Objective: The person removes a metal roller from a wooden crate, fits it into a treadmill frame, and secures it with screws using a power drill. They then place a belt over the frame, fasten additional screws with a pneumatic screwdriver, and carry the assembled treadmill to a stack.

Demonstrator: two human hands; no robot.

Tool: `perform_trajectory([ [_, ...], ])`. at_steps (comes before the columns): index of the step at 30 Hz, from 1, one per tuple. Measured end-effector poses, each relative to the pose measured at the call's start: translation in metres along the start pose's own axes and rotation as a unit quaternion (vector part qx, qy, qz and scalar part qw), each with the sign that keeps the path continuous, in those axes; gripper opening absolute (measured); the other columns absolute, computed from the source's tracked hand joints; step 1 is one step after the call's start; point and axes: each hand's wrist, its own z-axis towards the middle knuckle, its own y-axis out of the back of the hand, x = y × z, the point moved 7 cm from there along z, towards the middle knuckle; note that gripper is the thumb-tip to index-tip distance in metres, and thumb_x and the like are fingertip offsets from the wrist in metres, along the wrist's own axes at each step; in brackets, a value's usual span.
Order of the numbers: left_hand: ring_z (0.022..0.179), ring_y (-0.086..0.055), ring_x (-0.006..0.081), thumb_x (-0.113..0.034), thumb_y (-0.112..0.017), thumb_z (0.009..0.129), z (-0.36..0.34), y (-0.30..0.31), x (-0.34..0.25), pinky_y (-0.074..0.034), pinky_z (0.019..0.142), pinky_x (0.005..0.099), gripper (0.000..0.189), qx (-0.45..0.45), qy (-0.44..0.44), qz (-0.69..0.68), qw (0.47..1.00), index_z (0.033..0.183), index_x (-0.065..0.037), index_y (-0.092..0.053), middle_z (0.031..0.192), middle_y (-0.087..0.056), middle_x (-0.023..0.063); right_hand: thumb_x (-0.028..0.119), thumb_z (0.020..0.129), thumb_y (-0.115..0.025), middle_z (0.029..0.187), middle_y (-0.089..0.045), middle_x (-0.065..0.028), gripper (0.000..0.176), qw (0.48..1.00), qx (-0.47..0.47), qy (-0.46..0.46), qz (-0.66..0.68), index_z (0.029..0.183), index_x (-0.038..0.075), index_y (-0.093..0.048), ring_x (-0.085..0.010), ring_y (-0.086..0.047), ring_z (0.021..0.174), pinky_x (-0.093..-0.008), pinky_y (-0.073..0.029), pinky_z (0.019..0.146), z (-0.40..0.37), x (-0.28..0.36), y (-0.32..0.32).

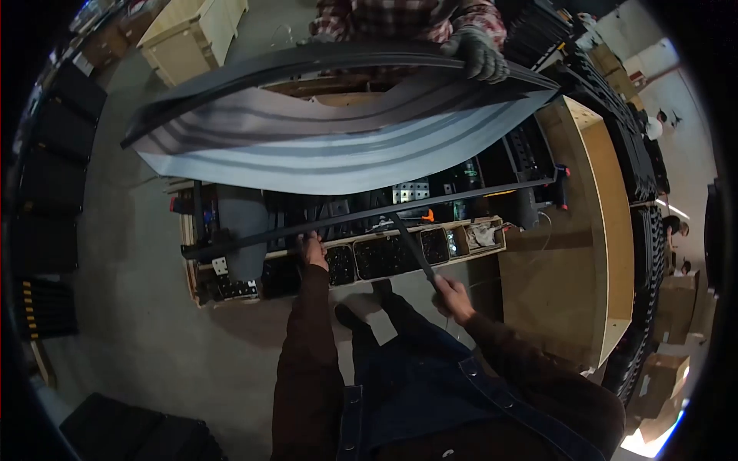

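Observation:
My left hand (313, 250) is closed at the long dark bar (346, 220) that crosses above a wooden tray of parts (492, 247). My right hand (453, 298) is closed around the lower end of a shorter dark bar (413, 247), which slants up toward the long bar. Whether the two bars touch is too dark to tell. Beyond them a large curved grey panel (338, 157) hangs over the bench, and a gloved hand (480, 55) of another person grips its dark upper edge. An orange item (428, 216) lies among the parts.
Opposite me stands a person in a checked shirt (392, 17). A tall wooden crate (588, 230) is close on the right; another crate (188, 38) is at the upper left. Black cases (52, 180) line the left side. Cardboard boxes (665, 380) stand at the lower right.

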Motion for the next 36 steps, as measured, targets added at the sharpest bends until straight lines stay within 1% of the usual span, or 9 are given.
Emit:
perform_trajectory([
  [5,0.060,-0.046,0.0100,-0.023,-0.059,0.096,0.091,0.014,0.043,-0.036,0.049,0.0294,0.012,-0.060,0.020,0.089,0.994,0.107,-0.019,-0.055,0.077,-0.057,-0.0015,0.039,0.104,-0.055,0.064,-0.054,0.0014,0.037,0.982,-0.052,0.106,-0.147,0.092,0.006,-0.064,-0.0078,-0.048,0.049,-0.0231,-0.035,0.046,-0.148,-0.024,0.114],
  [7,0.061,-0.043,0.0119,-0.020,-0.062,0.094,0.085,0.037,0.027,-0.035,0.051,0.0328,0.016,-0.190,-0.145,0.079,0.968,0.109,-0.017,-0.056,0.078,-0.054,-0.0013,0.038,0.104,-0.056,0.064,-0.055,0.0013,0.034,0.982,-0.078,0.108,-0.131,0.095,0.006,-0.065,-0.0072,-0.049,0.049,-0.0227,-0.035,0.045,-0.196,-0.016,0.128],
  [10,0.065,-0.047,0.0148,-0.020,-0.060,0.096,0.008,0.025,0.020,-0.041,0.058,0.0339,0.025,-0.067,-0.021,0.158,0.985,0.120,-0.013,-0.057,0.091,-0.061,0.0019,0.036,0.104,-0.055,0.065,-0.058,-0.0015,0.031,0.996,-0.048,0.072,-0.026,0.110,0.006,-0.060,-0.0079,-0.052,0.049,-0.0226,-0.038,0.042,-0.233,0.021,0.108],
  [14,0.101,-0.068,0.0178,-0.025,-0.064,0.098,-0.118,-0.047,0.010,-0.055,0.083,0.0297,0.034,0.261,0.109,0.266,0.921,0.128,-0.009,-0.060,0.117,-0.068,0.0072,0.029,0.107,-0.048,0.066,-0.058,-0.0047,0.035,0.983,0.054,0.169,-0.038,0.131,0.003,-0.045,-0.0104,-0.052,0.047,-0.0247,-0.039,0.042,-0.179,0.125,0.053],
  [17,0.100,-0.067,0.0183,-0.026,-0.063,0.101,-0.195,-0.116,-0.047,-0.054,0.084,0.0299,0.039,0.365,0.029,0.337,0.867,0.134,-0.006,-0.057,0.117,-0.068,0.0086,0.027,0.106,-0.051,0.077,-0.055,-0.0029,0.041,0.945,0.063,0.319,-0.036,0.137,0.001,-0.045,-0.0092,-0.052,0.057,-0.0250,-0.042,0.051,-0.088,0.202,0.028],
  [21,0.102,-0.066,0.0186,-0.031,-0.060,0.103,-0.232,-0.185,-0.145,-0.054,0.087,0.0319,0.046,0.381,-0.106,0.221,0.891,0.138,-0.001,-0.053,0.118,-0.066,0.0129,0.029,0.101,-0.055,0.099,-0.066,-0.0189,0.052,0.877,-0.059,0.449,-0.159,0.141,-0.002,-0.045,-0.0301,-0.067,0.080,-0.0400,-0.052,0.076,0.023,0.284,0.005],
  [24,0.110,-0.063,0.0265,-0.036,-0.057,0.104,-0.255,-0.231,-0.215,-0.053,0.093,0.0379,0.056,0.358,-0.153,0.122,0.913,0.143,0.000,-0.041,0.128,-0.060,0.0204,0.026,0.103,-0.053,0.084,-0.061,-0.0109,0.052,0.880,-0.049,0.446,-0.155,0.146,0.000,-0.041,-0.0167,-0.060,0.064,-0.0333,-0.049,0.060,0.075,0.313,-0.005],
  [30,0.124,-0.057,0.0380,-0.049,-0.059,0.100,-0.223,-0.264,-0.305,-0.051,0.102,0.0472,0.068,0.254,-0.189,-0.005,0.949,0.137,0.002,-0.032,0.137,-0.051,0.0302,0.030,0.099,-0.055,0.105,-0.068,-0.0274,0.052,0.866,-0.106,0.441,-0.210,0.142,0.001,-0.048,-0.0427,-0.065,0.106,-0.0460,-0.047,0.095,0.111,0.303,-0.001],
  [36,0.114,-0.062,0.0399,-0.036,-0.060,0.102,-0.188,-0.257,-0.326,-0.056,0.099,0.0490,0.055,0.206,-0.170,-0.012,0.964,0.123,0.013,-0.045,0.124,-0.056,0.0294,0.031,0.096,-0.063,0.104,-0.070,-0.0259,0.056,0.890,0.003,0.405,-0.208,0.142,0.004,-0.050,-0.0413,-0.067,0.102,-0.0453,-0.049,0.092,0.128,0.290,0.016],
])
